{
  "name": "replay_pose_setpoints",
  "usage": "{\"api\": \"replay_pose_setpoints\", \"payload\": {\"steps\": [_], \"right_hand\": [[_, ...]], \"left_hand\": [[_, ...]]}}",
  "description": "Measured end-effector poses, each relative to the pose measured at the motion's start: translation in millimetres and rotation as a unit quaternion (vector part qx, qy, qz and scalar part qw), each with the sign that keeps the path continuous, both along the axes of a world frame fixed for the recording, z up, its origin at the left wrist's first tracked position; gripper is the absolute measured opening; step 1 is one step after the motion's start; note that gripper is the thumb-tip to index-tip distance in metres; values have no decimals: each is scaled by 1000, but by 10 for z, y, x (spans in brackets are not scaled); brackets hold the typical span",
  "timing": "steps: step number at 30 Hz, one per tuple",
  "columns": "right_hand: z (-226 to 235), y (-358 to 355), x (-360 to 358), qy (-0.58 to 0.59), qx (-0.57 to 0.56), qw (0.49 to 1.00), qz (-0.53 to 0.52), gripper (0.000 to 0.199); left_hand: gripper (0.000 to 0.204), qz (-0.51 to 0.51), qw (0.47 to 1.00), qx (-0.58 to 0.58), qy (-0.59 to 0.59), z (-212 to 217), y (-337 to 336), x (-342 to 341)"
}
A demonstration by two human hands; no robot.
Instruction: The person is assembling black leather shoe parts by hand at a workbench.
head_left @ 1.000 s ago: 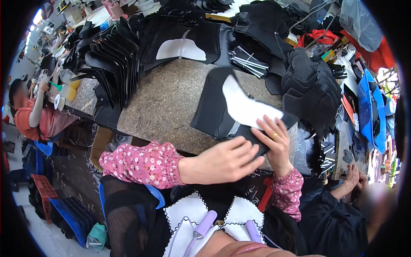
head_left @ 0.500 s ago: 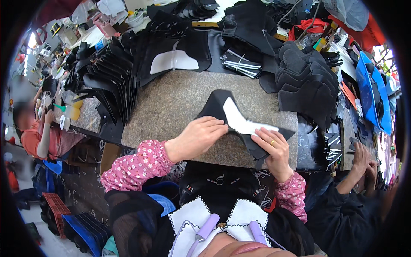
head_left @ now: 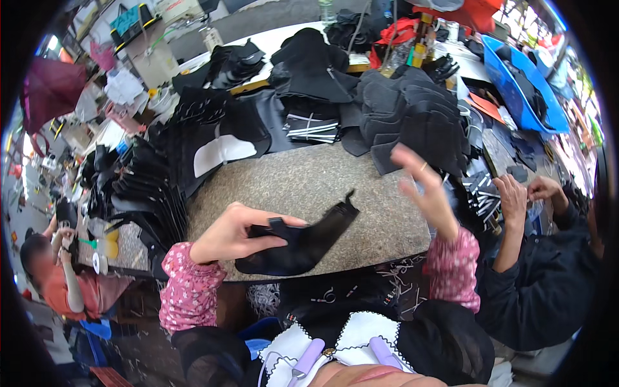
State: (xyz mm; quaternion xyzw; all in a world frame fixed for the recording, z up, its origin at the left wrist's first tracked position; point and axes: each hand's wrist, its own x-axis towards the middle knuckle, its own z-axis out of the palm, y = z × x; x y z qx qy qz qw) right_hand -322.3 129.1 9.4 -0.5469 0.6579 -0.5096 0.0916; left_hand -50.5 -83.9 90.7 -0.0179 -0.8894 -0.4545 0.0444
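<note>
A curved black piece (head_left: 309,248) is over the near part of the speckled tabletop (head_left: 284,174), left of its middle, its ragged narrow end angled up and to the right; whether it touches the surface is not clear. The left hand (head_left: 229,235), above the tabletop's near left part, has its thumb and fingers clamped on the piece's left end. The right hand (head_left: 429,190), blurred, is over the tabletop's right end, holding nothing, its thumb and forefinger apart.

Beyond the tabletop's far right edge sits a stack of overlapping black cut pieces (head_left: 412,116), the things nearest the right hand. Behind the middle of its far edge lies a tied bundle of white-edged strips (head_left: 313,128); at its far left corner, a black panel with a white patch (head_left: 224,153). Left of the tabletop stands a row of black pieces (head_left: 145,193). Beyond its right side are a blue bin (head_left: 522,84) and, nearer, a co-worker in dark sleeves (head_left: 532,290), hands up.
</note>
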Motion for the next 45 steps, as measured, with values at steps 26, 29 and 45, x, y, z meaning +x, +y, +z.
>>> {"api": "replay_pose_setpoints", "payload": {"steps": [26,29,45], "right_hand": [[-385,-404,-1171,402,-68,835,-371,58],[-283,-350,-1161,377,-46,853,-358,45],[479,-626,-16,-165,41,974,148,31]], "left_hand": [[32,-20,997,25,-76,-53,20,42],[32,-22,996,30,-77,-39,22,76],[33,-151,987,32,53,362,-494,745]]}}
